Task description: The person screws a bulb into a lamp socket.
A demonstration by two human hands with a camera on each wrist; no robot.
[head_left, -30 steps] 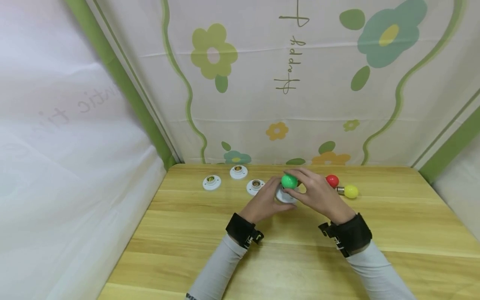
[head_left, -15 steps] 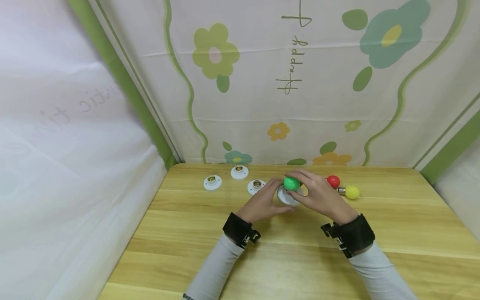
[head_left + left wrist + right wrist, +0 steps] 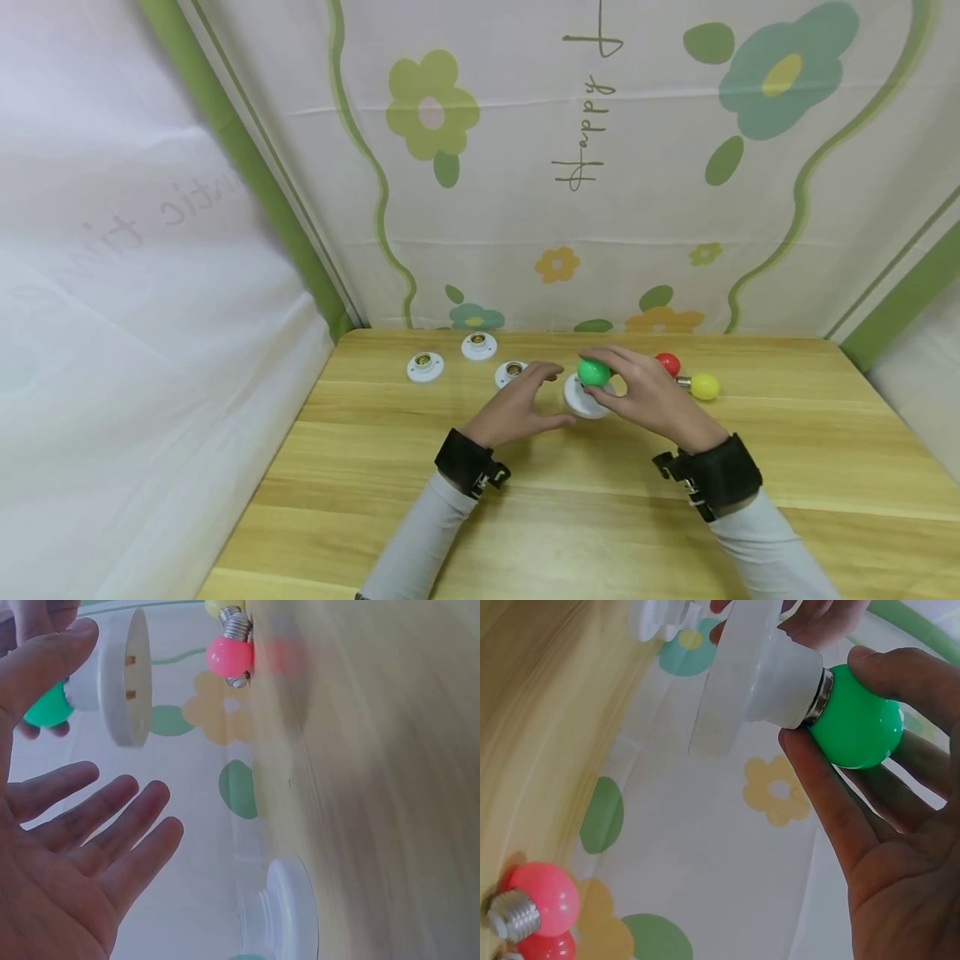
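Observation:
My right hand grips a green light bulb by its globe, thumb and fingers curled round it. The bulb's metal base sits in the collar of a white round lamp holder, a thin metal band still showing between them. Bulb and holder are raised off the table together, tilted on their side in the wrist views. My left hand is just left of the holder, thumb and fingers spread with nothing between them. In the left wrist view the holder's underside shows two small brass contacts.
Three more white lamp holders stand on the wooden table: one at far left, one behind, one partly behind my left hand. To the right lie a red bulb and a yellow bulb. A printed curtain closes the back.
My left hand has let go of the lamp holder and drawn back to the left, its fingers spreading. My right hand has shifted slightly right with the green bulb and holder.

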